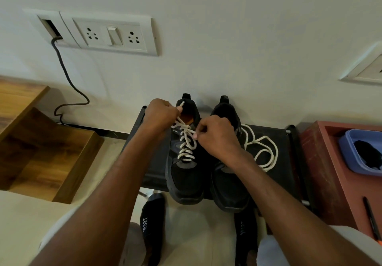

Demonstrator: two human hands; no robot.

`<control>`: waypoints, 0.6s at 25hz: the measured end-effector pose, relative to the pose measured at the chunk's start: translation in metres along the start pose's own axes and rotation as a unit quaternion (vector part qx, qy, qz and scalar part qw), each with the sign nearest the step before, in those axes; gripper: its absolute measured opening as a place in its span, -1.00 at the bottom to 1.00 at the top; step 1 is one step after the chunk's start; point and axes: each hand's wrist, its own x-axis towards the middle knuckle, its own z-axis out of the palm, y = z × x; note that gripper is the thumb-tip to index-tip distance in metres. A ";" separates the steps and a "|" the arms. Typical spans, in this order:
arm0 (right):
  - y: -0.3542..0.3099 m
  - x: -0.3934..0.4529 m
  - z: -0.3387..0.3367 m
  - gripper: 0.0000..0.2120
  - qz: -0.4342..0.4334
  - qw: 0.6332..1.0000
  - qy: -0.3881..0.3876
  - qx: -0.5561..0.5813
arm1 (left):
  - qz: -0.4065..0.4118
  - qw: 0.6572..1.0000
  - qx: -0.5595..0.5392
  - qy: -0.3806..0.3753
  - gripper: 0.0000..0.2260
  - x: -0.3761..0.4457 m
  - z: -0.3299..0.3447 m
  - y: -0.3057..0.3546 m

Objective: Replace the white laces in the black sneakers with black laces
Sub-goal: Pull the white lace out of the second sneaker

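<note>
Two black sneakers stand side by side on a low black rack point(275, 139) against the wall. The left sneaker point(185, 174) is threaded with a white lace point(187, 144). My left hand point(160, 114) pinches one end of that lace near the shoe's collar. My right hand point(217, 135) pinches the lace at the top eyelets. The right sneaker point(229, 187) shows no lace, partly hidden by my right hand. A loose white lace point(262, 152) lies coiled on the rack to its right. A blue tub point(349, 156) at the right holds something black.
A red-brown box point(322, 162) stands right of the rack, with a pen point(372, 218) on it. Wooden steps point(41, 141) sit at the left. A dark cable point(68, 83) hangs from a wall socket panel point(111, 34). My feet in black socks point(153, 224) rest on the pale floor.
</note>
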 end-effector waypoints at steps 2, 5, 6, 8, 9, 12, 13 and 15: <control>0.002 0.001 -0.011 -0.89 0.043 0.998 -0.010 0.050 | -0.030 0.997 -0.052 0.042 -0.75 0.007 -0.007 -0.003; 0.003 -0.003 -0.024 -0.90 0.085 0.986 -0.025 0.140 | -0.063 0.977 -0.169 0.111 -0.75 0.014 -0.013 -0.003; 0.003 -0.004 -0.026 -0.90 0.098 0.980 -0.021 0.169 | -0.066 0.964 -0.218 0.133 -0.76 0.015 -0.015 -0.001; 0.009 -0.004 -0.032 -0.88 0.140 0.959 -0.002 0.247 | -0.062 0.927 -0.330 0.169 -0.80 0.015 -0.023 0.004; 0.012 -0.005 -0.035 -0.87 0.163 0.943 0.006 0.291 | -0.054 0.916 -0.353 0.182 -0.81 0.017 -0.026 0.005; 0.020 -0.006 -0.042 -0.90 0.192 0.914 0.009 0.357 | 0.021 0.971 -0.177 0.162 -0.77 0.019 -0.029 -0.001; 0.022 -0.006 -0.044 -0.90 0.188 0.917 0.017 0.350 | 0.054 0.990 -0.066 0.113 -0.76 0.017 -0.027 -0.004; 0.028 -0.002 -0.048 -0.87 0.180 0.930 0.064 0.313 | 0.091 0.988 0.128 -0.009 -0.73 0.006 -0.019 -0.005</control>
